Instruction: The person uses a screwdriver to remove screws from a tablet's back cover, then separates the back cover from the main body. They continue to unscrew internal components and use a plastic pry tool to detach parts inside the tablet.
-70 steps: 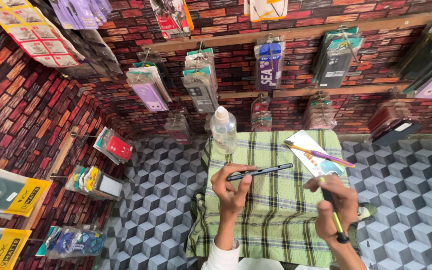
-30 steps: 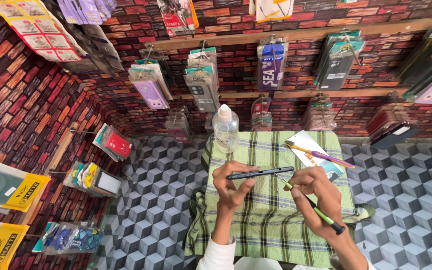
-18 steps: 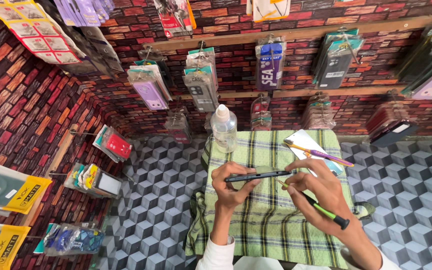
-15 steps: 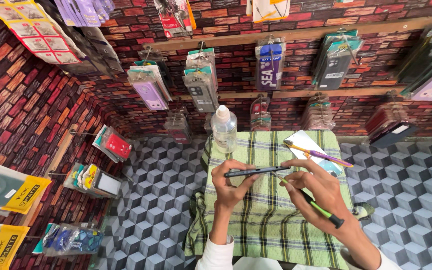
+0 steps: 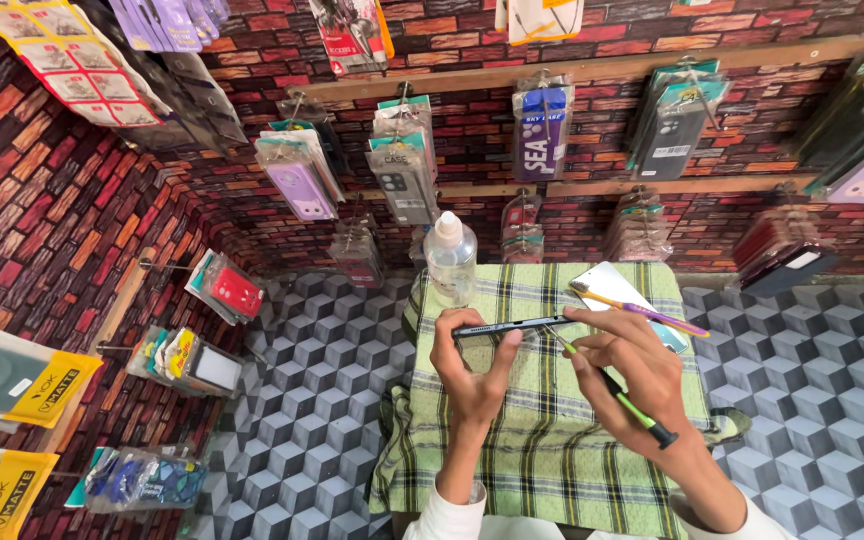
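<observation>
Since the earlier frame, right hand (image 5: 624, 368) has brought its green tool (image 5: 607, 385) to the phone (image 5: 514, 326). Left hand (image 5: 472, 372) pinches the phone edge-on above the desk (image 5: 542, 470), presenting its edge to the tool tip; both hands are closed on their objects.

A: What sort of place is shown?
B: A small phone-accessory shop. Packaged phone cases (image 5: 297, 180) hang on hooks from wooden rails (image 5: 592, 68) along brick-patterned walls (image 5: 42, 230).
A: Further evidence?
B: A cloth-covered counter (image 5: 542, 470) serving as a work surface.

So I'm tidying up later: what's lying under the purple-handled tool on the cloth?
The purple-handled tool lies across a white card-like sheet on the green checked cloth. Whatever lies beneath that sheet is covered.
</observation>
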